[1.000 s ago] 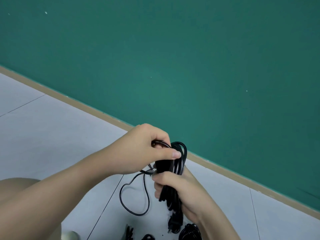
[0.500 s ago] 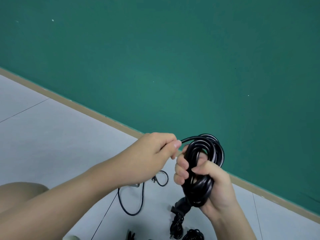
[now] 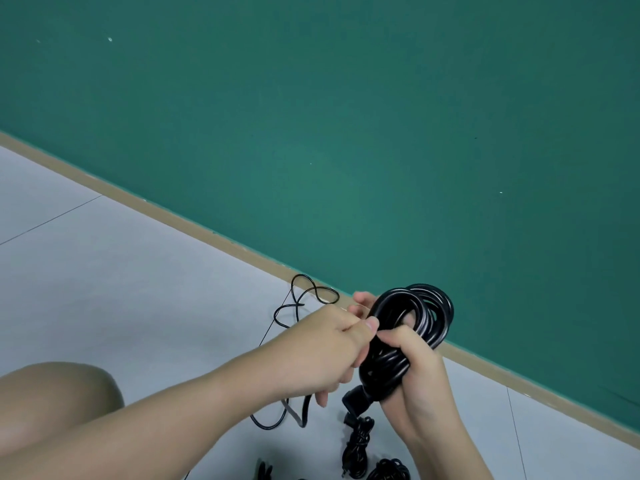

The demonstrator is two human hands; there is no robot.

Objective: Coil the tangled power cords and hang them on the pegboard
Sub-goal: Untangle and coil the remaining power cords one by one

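Observation:
My right hand [image 3: 417,372] grips a coil of thick black power cord [image 3: 420,311] round its middle and holds it upright above the floor. The coil's plug [image 3: 353,400] hangs out below that hand. Pressed against the coil's left side, my left hand [image 3: 322,351] has its fingers curled and its thumb and forefinger pinching the cord there; what lies between the fingertips is hidden. A thin black cord [image 3: 304,296] lies in loose loops on the floor behind my left hand. No pegboard is in view.
Below the coil lie another bundled black cord [image 3: 356,452] and a small coil [image 3: 388,471] at the frame's bottom edge. My knee [image 3: 52,403] is at the lower left. A green wall [image 3: 346,133] with a tan baseboard [image 3: 173,216] runs diagonally behind the grey floor tiles.
The coil went from hanging down in my right hand to upright. My left hand left the coil's top, pulled a strand out, then came in against its left side.

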